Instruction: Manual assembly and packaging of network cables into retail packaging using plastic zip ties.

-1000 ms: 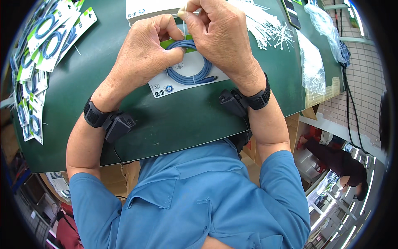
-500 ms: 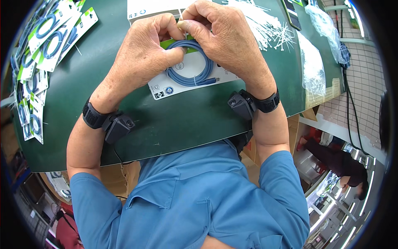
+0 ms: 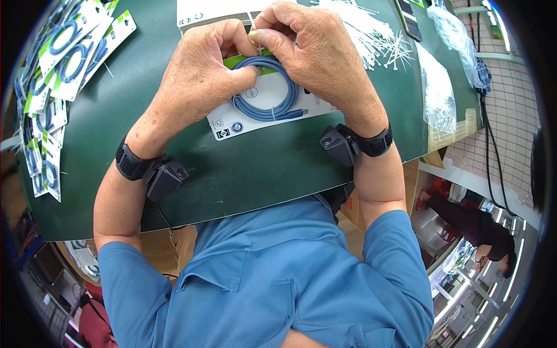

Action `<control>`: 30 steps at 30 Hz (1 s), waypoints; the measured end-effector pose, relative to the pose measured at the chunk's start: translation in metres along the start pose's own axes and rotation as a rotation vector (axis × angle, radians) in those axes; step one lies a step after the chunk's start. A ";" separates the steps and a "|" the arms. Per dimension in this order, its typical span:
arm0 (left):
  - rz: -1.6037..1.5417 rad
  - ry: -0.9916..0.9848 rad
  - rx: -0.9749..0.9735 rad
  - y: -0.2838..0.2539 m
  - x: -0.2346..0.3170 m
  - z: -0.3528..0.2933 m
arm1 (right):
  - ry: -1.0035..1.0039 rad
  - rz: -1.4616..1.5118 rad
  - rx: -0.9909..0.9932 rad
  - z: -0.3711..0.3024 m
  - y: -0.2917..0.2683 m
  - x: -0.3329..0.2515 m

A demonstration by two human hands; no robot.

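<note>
A coiled blue cable (image 3: 249, 108) lies on a white and green backing card (image 3: 267, 134), its plug end at the lower right of the coil. My left hand (image 3: 200, 69) is closed at the coil's upper left, thumb pressed on the cable and fingers curled behind the card's top edge. From the upper right, my right hand (image 3: 319, 55) pinches a thin white cable tie (image 3: 252, 22) that stands up from the top of the coil. Another thin tie shows round the coil's lower side. My right fingers partly hide the tie's lower end.
Carded blue cables (image 3: 72, 61) are heaped at the left of the green table (image 3: 232, 180). A white box (image 3: 214, 13) stands at the far edge. Loose cable ties (image 3: 371, 43), a phone (image 3: 408, 20) and clear bags (image 3: 438, 93) lie at the right. A person (image 3: 478, 229) is beyond.
Both hands keep nearly the same pose on the cable and the tie. The right forearm has shifted very slightly.
</note>
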State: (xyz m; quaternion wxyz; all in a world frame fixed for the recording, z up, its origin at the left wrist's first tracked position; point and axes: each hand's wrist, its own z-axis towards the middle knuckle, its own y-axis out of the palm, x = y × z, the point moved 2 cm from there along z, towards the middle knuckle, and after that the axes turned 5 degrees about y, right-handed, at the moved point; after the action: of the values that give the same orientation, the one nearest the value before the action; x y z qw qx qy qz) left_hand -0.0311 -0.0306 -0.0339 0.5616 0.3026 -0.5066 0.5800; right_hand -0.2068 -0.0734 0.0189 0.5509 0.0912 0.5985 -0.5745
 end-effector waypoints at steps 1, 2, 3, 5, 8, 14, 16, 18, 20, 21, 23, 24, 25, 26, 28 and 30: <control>0.002 -0.007 -0.003 0.000 0.000 0.000 | 0.007 0.008 -0.003 0.000 0.000 0.000; 0.003 -0.007 -0.003 0.000 0.000 0.000 | 0.007 0.008 -0.003 0.000 0.000 0.000; 0.011 -0.012 -0.008 0.000 0.000 0.000 | 0.004 0.006 -0.004 -0.001 0.000 0.000; 0.027 -0.022 -0.018 -0.001 -0.001 -0.001 | -0.001 0.002 -0.005 -0.001 0.000 0.000; 0.026 -0.033 -0.021 -0.001 -0.001 -0.001 | -0.001 0.010 -0.011 -0.001 0.000 0.000; 0.003 -0.027 -0.010 0.000 -0.001 0.000 | -0.017 0.035 -0.021 0.000 0.000 0.001; 0.023 -0.034 -0.020 -0.003 -0.001 0.001 | 0.069 0.091 -0.027 0.001 0.000 -0.002; 0.045 -0.034 -0.018 -0.007 0.002 0.001 | 0.098 0.124 -0.029 0.002 0.004 -0.001; 0.021 -0.024 -0.005 -0.006 0.002 0.004 | -0.070 0.018 0.102 -0.001 0.012 0.012; 0.010 -0.016 0.002 -0.006 0.003 0.005 | -0.156 -0.035 0.169 -0.002 0.012 0.015; 0.035 0.017 0.026 -0.008 0.009 0.010 | -0.238 -0.056 0.208 0.003 0.007 0.009; 0.044 0.034 0.048 -0.008 0.012 0.011 | -0.303 -0.077 0.235 0.003 0.004 0.005; 0.052 0.053 0.069 -0.009 0.016 0.014 | -0.367 -0.099 0.263 0.004 0.000 0.000; 0.059 0.070 0.068 -0.010 0.021 0.018 | -0.381 -0.106 0.274 0.005 -0.004 -0.003; 0.070 0.058 0.057 -0.011 0.030 0.022 | -0.504 -0.149 0.350 0.002 -0.012 -0.012; 0.075 0.061 0.048 -0.010 0.039 0.027 | -0.568 -0.178 0.393 -0.002 -0.018 -0.018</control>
State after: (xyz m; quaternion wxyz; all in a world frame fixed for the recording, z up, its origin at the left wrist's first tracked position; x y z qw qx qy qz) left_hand -0.0342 -0.0436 0.0123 0.5472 0.2789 -0.4862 0.6216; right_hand -0.2146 -0.0677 0.0429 0.6151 -0.0206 0.3052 -0.7267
